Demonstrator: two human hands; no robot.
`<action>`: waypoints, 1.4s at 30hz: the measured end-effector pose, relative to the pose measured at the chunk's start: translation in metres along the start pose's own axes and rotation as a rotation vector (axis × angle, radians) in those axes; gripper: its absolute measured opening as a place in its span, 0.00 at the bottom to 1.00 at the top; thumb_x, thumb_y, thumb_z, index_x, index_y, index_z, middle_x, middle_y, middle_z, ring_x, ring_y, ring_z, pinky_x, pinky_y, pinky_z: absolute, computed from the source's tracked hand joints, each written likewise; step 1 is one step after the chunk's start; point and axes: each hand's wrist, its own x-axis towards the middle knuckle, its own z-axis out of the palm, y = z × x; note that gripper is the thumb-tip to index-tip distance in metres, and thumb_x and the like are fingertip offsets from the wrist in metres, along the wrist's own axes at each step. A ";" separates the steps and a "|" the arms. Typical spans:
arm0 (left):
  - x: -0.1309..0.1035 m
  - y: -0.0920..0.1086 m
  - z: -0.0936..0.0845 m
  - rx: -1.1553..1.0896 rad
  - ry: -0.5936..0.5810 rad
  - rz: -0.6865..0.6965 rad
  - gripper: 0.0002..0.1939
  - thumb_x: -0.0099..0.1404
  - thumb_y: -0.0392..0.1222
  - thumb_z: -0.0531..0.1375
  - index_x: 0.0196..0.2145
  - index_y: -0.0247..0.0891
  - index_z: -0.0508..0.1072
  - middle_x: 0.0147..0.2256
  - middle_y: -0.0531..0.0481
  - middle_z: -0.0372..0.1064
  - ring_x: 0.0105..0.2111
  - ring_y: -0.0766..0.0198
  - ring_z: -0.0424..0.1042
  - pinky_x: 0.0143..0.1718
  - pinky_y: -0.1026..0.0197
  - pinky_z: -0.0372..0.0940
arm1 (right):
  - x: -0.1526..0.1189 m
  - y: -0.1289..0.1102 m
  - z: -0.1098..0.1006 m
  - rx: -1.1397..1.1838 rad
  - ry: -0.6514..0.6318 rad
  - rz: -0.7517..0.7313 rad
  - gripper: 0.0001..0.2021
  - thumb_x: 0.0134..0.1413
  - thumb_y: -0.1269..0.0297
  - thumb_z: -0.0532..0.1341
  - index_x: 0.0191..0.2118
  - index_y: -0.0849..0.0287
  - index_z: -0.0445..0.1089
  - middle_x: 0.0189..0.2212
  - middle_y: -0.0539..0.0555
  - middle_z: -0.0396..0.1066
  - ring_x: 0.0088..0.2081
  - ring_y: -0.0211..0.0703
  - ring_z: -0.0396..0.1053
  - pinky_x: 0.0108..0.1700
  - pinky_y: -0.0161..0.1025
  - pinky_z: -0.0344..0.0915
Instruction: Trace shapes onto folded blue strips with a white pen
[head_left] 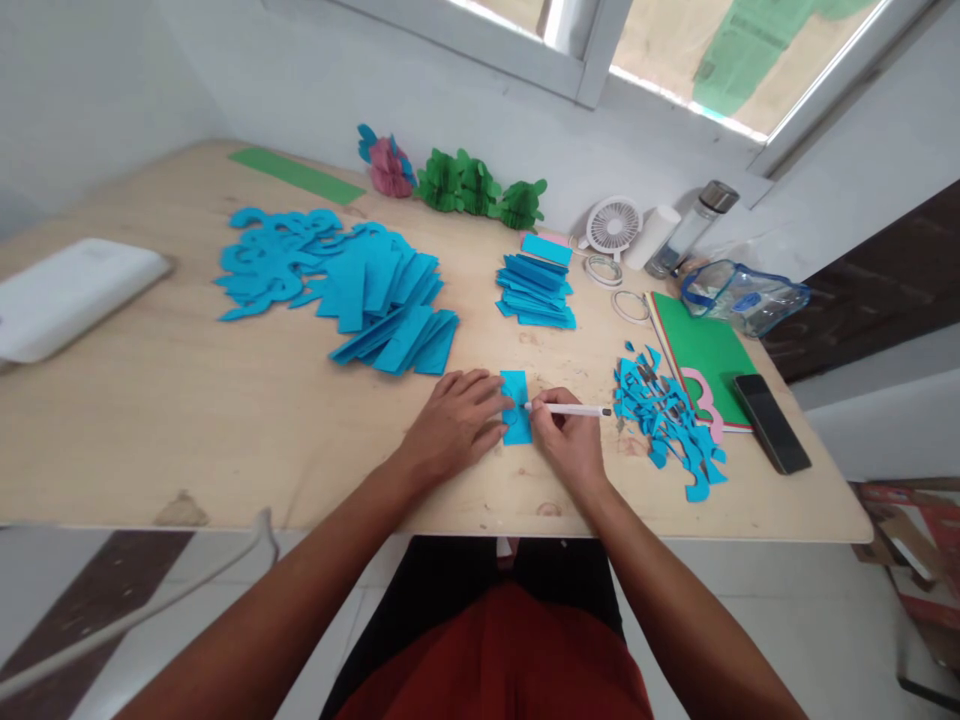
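A small blue paper rectangle (515, 435) lies on the table in front of me, with a faint curved line drawn on it. My left hand (455, 425) rests flat from the left, its outstretched fingertips on the paper's left side. From the right, my right hand (571, 440) grips a white pen (570, 409) in a pinch. The pen's dark end points right, while its tip meets the paper near the middle. To the right of this hand is a heap of blue paper scraps (664, 415).
Folded blue strips (394, 290), blue cutouts (277, 255) and a smaller blue stack (535, 290) lie beyond my hands. Green paper figures (476, 185) line the wall. At right are a small fan (613, 226), bottle (690, 230), green sheet (705, 345) and phone (772, 422).
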 end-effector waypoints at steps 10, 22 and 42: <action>0.000 -0.001 0.002 -0.018 0.007 0.002 0.12 0.67 0.42 0.54 0.44 0.41 0.75 0.53 0.42 0.69 0.57 0.49 0.62 0.59 0.41 0.56 | -0.006 -0.004 -0.007 -0.034 0.009 0.009 0.07 0.54 0.60 0.58 0.30 0.56 0.69 0.20 0.45 0.65 0.22 0.36 0.62 0.26 0.34 0.56; 0.000 -0.001 0.005 -0.014 0.012 -0.003 0.12 0.67 0.42 0.54 0.44 0.42 0.75 0.52 0.44 0.70 0.56 0.50 0.62 0.58 0.43 0.55 | -0.014 -0.002 -0.010 -0.059 0.018 -0.001 0.08 0.55 0.60 0.58 0.32 0.56 0.70 0.21 0.46 0.68 0.23 0.37 0.64 0.26 0.34 0.57; 0.000 -0.003 0.005 -0.016 0.018 0.002 0.13 0.67 0.43 0.54 0.44 0.42 0.75 0.53 0.43 0.70 0.56 0.50 0.63 0.58 0.43 0.56 | -0.026 -0.005 -0.012 -0.117 0.025 -0.032 0.07 0.57 0.60 0.57 0.32 0.56 0.70 0.22 0.46 0.68 0.24 0.37 0.64 0.27 0.33 0.57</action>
